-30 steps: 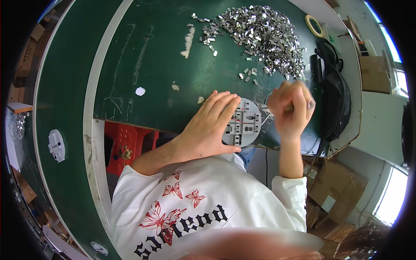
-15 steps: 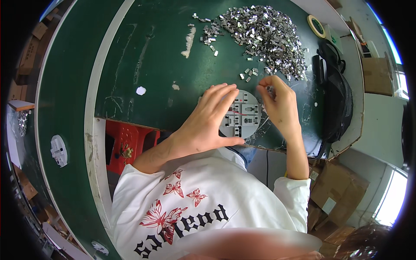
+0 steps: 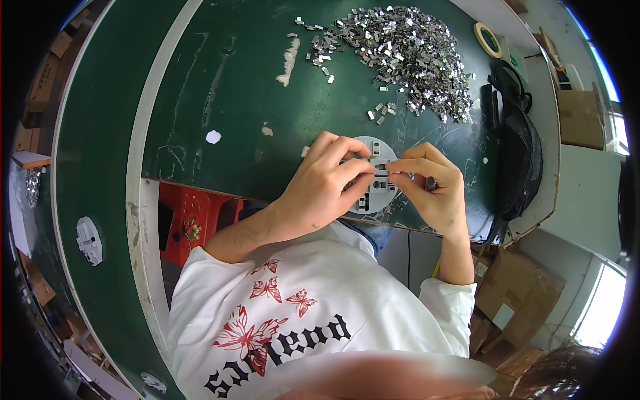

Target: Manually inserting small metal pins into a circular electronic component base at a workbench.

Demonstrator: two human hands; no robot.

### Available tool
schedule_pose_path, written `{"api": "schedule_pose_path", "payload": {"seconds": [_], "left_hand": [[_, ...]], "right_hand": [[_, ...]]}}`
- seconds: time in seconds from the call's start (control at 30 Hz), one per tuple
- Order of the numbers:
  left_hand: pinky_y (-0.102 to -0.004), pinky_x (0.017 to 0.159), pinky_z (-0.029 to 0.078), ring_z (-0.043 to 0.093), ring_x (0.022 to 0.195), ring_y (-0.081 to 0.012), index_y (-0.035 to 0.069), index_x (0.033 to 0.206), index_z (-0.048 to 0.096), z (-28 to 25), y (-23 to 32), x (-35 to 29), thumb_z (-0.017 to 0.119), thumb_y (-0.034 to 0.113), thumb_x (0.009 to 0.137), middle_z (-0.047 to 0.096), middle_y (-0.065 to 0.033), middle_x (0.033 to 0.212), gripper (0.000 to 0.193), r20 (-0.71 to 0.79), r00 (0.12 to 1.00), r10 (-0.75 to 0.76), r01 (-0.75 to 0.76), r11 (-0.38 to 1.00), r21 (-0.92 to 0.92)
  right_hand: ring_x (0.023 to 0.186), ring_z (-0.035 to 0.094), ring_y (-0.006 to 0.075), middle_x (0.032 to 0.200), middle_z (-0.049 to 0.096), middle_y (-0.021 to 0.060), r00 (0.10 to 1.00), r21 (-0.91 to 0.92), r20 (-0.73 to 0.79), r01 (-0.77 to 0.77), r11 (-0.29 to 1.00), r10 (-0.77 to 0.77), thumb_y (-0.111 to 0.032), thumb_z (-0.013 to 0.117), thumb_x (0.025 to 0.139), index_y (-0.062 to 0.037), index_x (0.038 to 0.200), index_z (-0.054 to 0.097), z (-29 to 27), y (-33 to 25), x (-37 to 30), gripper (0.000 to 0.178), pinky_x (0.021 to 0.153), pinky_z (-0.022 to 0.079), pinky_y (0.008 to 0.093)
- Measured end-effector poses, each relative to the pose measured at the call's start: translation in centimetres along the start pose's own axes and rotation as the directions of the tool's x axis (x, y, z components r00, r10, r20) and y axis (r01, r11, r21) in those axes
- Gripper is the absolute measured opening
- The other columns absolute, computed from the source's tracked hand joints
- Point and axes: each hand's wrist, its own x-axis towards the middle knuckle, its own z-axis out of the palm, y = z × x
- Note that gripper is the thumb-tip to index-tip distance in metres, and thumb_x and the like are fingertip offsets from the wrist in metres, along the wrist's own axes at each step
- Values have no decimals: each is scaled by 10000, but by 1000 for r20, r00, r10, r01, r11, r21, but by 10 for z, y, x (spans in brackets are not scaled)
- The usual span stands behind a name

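A round light-grey plastic disc with raised compartments and slots lies at the table's front edge, partly covered by my hands. My left hand reaches over its left side, thumb and fingertips pinched together near the middle. From the right, my right hand brings its pinched thumb and finger to the same spot, almost meeting the left fingertips. Whatever sits between the fingertips is too small to make out. A small dark object shows among the curled fingers of my right hand; its kind is unclear.
A large heap of small shiny metal clips covers the back right of the green table. A tape roll and a black bag lie on the right. Left, a red stool stands below the edge; another disc lies farther out.
My right hand has moved from the disc's upper right edge down and inward over the disc. My left fingers, previously stretched across the disc, have curled into a pinch near its middle.
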Motion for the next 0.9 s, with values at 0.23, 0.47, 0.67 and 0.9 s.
{"api": "schedule_pose_path", "payload": {"seconds": [0.23,0.47,0.67,0.9], "left_hand": [[-333,763,504,542,941,-234,40,926,699,0,-1,0,771,-2,777,619,-53,1100,171,-9,1000,-15,15,999,-34],[-347,782,493,545,952,-240,47,928,694,0,4,1,785,10,767,625,-53,1113,188,-44,998,-42,39,997,-66],[-370,815,465,538,971,-253,60,939,700,-8,10,-1,819,34,740,631,-46,1141,233,-52,990,127,-132,986,-100],[-382,830,457,532,971,-258,62,956,708,-11,10,-3,816,30,739,630,-41,1149,244,-2,987,160,-159,981,-112]], "right_hand": [[543,424,-6,870,700,20,997,79,-55,-57,995,62,44,833,711,-45,861,773,9,-1,-6,184,477,300,174],[545,443,-1,830,720,34,995,71,-100,-18,997,25,39,831,719,-25,847,768,15,0,-9,156,476,301,176],[534,470,27,779,708,3,999,179,19,-31,983,28,-32,820,777,-68,893,784,5,-1,-13,127,468,336,200],[535,496,44,806,715,29,996,92,90,-14,996,6,-16,794,799,-47,923,769,2,-8,-19,130,466,364,209]]}}
